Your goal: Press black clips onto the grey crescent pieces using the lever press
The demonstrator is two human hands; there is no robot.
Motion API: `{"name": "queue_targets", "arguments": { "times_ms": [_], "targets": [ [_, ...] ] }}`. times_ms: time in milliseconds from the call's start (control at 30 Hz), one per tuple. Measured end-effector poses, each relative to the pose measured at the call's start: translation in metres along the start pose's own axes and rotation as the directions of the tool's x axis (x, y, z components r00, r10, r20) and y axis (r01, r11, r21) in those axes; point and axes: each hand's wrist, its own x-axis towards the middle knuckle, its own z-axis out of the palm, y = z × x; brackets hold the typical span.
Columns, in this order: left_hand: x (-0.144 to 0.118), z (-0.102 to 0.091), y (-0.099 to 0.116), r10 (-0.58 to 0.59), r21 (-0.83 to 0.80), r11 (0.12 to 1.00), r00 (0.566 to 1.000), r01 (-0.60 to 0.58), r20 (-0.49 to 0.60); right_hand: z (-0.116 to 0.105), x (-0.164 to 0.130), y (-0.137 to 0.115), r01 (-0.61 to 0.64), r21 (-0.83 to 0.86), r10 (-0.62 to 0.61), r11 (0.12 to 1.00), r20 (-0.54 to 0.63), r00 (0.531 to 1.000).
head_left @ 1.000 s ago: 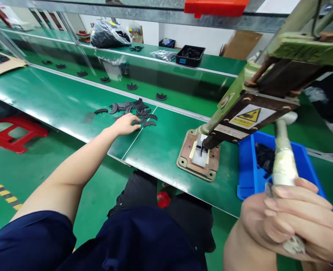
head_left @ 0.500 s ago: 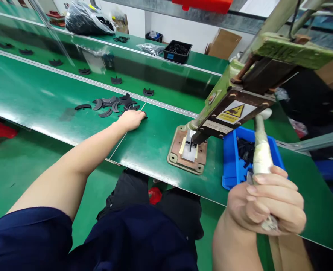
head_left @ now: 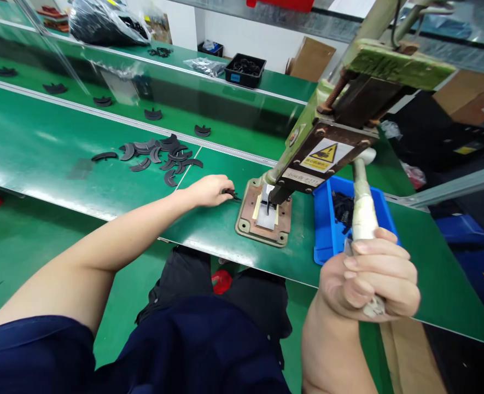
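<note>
My left hand (head_left: 212, 190) pinches a small black curved part (head_left: 230, 193) just left of the press base (head_left: 244, 225). Behind that hand, a loose pile of black curved parts (head_left: 155, 152) lies on the green bench. My right hand (head_left: 371, 279) is wrapped round the white-taped lever handle (head_left: 363, 213) of the hand press (head_left: 318, 148). Below the ram, a metal plate (head_left: 266, 216) lies on the base, with a small dark piece at its upper end. The ram's lower tip partly hides that spot.
A blue bin (head_left: 321, 241) with black pieces stands right of the press. Curved parts sit spaced along the belt (head_left: 176, 123) behind the bench. Farther back are a black tray (head_left: 245, 70), a plastic bag of dark parts (head_left: 106, 24) and a cardboard box (head_left: 310, 59).
My left hand has come away from the pile toward the press base, carrying a black curved part. My right hand stays on the lever. The view has shifted slightly.
</note>
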Motion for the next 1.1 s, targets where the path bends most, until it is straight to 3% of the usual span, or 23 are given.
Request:
{"name": "queue_targets", "arguments": {
  "times_ms": [100,233,367,467,533,767,867,1100],
  "targets": [
    [0.005,0.024,0.016,-0.143,-0.284,0.950,0.989,0.130,-0.028,-0.001,0.001,-0.004,-0.028,-0.022,0.028,0.999,0.013,1.000],
    [0.013,0.048,0.012,-0.329,-0.547,0.800,0.943,0.248,-0.054,-0.003,0.002,-0.008,-0.046,-0.044,0.048,0.998,0.057,0.997],
    [0.022,0.047,0.011,-0.277,-0.652,0.737,0.960,0.178,-0.051,-0.003,0.003,-0.009,-0.033,-0.064,0.038,0.997,0.072,0.997],
    [0.025,0.040,0.021,-0.214,-0.644,0.751,0.976,0.145,-0.030,-0.002,0.003,-0.009,-0.039,-0.080,0.044,0.996,0.062,0.997],
    [0.027,0.036,0.029,-0.232,-0.640,0.750,0.973,0.167,-0.018,-0.002,0.003,-0.009,-0.040,-0.076,0.045,0.996,0.058,0.997],
    [0.038,0.033,0.050,-0.211,-0.798,0.544,0.963,0.259,0.168,-0.001,0.003,-0.010,-0.049,-0.021,0.051,0.999,0.059,0.997],
    [0.044,0.034,0.056,-0.204,-0.774,0.561,0.955,0.295,0.217,-0.001,0.003,-0.011,-0.046,-0.003,0.046,0.999,0.055,0.997],
    [0.048,0.040,0.055,-0.158,-0.695,0.684,0.975,0.221,0.155,0.000,0.002,-0.013,-0.070,-0.033,0.071,0.997,0.024,0.997]
  ]
}}
